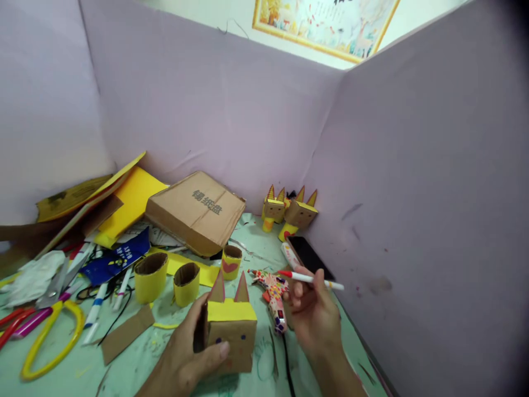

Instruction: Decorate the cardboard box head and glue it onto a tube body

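A cardboard box head with a yellow band and two pointed ears is being held upright on the green table, low in the middle of the view. It is being gripped by the left hand, fingers curled around its left side and the thumb pressed across its front face. Just to its right, a red-tipped white pen is being pinched between the fingers of the right hand, tip pointing left. A decorated glue gun is lying between box and right hand. Further out, three yellow rolls are standing, scissors are lying at left, and two finished figures are being kept against the purple wall.
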A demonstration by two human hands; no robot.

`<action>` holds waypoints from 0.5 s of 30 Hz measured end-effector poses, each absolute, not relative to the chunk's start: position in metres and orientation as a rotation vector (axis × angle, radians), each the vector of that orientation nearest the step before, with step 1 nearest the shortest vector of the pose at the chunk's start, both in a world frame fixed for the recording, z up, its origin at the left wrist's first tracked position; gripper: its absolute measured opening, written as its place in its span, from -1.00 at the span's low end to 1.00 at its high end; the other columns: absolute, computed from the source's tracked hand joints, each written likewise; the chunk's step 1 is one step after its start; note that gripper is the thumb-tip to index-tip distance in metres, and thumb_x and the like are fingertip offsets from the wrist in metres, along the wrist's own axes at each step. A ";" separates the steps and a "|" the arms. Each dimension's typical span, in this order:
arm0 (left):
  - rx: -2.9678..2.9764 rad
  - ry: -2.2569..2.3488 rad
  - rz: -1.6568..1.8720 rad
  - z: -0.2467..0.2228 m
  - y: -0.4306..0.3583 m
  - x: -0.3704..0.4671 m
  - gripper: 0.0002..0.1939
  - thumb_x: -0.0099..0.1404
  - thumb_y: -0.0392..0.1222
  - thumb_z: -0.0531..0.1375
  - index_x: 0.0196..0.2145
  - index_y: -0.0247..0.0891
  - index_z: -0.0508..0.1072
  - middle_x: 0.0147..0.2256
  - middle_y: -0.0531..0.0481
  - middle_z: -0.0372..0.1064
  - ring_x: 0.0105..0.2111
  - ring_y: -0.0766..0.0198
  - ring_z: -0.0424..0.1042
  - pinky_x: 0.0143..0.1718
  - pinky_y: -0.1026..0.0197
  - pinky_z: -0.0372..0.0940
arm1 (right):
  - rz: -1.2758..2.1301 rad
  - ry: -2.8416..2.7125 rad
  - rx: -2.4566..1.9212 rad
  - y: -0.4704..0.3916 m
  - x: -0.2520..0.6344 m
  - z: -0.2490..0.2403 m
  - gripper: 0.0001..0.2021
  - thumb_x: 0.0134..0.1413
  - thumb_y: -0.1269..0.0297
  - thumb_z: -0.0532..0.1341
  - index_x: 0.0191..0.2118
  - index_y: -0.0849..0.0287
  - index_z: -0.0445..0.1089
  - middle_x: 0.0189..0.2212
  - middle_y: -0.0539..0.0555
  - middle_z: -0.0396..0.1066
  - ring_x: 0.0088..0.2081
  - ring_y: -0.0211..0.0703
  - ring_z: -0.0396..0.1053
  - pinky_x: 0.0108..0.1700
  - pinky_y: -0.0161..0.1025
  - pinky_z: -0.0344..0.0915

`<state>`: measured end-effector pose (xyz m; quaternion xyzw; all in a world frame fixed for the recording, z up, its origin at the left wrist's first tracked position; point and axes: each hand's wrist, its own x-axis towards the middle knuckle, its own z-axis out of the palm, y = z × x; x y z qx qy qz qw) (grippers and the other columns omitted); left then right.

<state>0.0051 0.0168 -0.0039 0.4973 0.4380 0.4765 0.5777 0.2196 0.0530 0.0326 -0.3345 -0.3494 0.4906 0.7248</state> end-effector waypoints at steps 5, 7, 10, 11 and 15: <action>1.250 1.050 1.106 -0.009 0.015 0.005 -0.12 0.03 0.10 0.33 0.23 -0.22 0.13 0.19 -0.17 0.31 0.17 -0.16 0.28 0.15 -0.08 0.24 | 1.156 -0.560 -0.745 0.044 0.204 0.028 -0.63 -0.27 -0.03 0.48 -0.45 0.18 0.54 -0.72 -0.12 0.30 -0.63 -0.31 0.35 -0.56 -0.40 0.31; 1.261 1.050 1.128 -0.010 0.016 0.005 -0.12 0.02 0.08 0.33 0.23 -0.23 0.14 0.16 -0.18 0.35 0.13 -0.18 0.32 0.12 -0.08 0.27 | 1.106 -0.594 -0.758 0.042 0.203 0.028 -0.65 -0.27 -0.01 0.49 -0.44 0.17 0.54 -0.69 -0.10 0.35 -0.58 -0.29 0.38 -0.53 -0.39 0.32; 1.290 1.029 1.148 -0.011 0.016 0.006 -0.12 0.01 0.06 0.34 0.23 -0.26 0.16 0.14 -0.19 0.36 0.13 -0.19 0.33 0.12 -0.08 0.27 | 1.033 -0.653 -0.781 0.039 0.203 0.028 -0.66 -0.21 -0.01 0.46 -0.43 0.17 0.52 -0.66 -0.08 0.38 -0.58 -0.30 0.35 -0.53 -0.39 0.29; 1.301 1.024 1.150 -0.011 0.016 0.006 -0.12 0.01 0.05 0.34 0.23 -0.26 0.17 0.14 -0.18 0.36 0.14 -0.19 0.32 0.12 -0.08 0.27 | 1.019 -0.666 -0.790 0.038 0.203 0.027 -0.66 -0.19 -0.02 0.45 -0.43 0.17 0.52 -0.66 -0.08 0.38 -0.59 -0.30 0.34 -0.52 -0.38 0.29; 1.325 0.973 1.153 -0.008 0.016 0.006 -0.16 0.02 0.05 0.34 0.21 -0.24 0.21 0.15 -0.14 0.36 0.16 -0.16 0.30 0.12 -0.03 0.27 | 0.989 -0.726 -0.840 0.035 0.200 0.021 -0.68 -0.07 -0.02 0.39 -0.37 0.16 0.50 -0.61 -0.07 0.40 -0.55 -0.28 0.34 -0.48 -0.35 0.27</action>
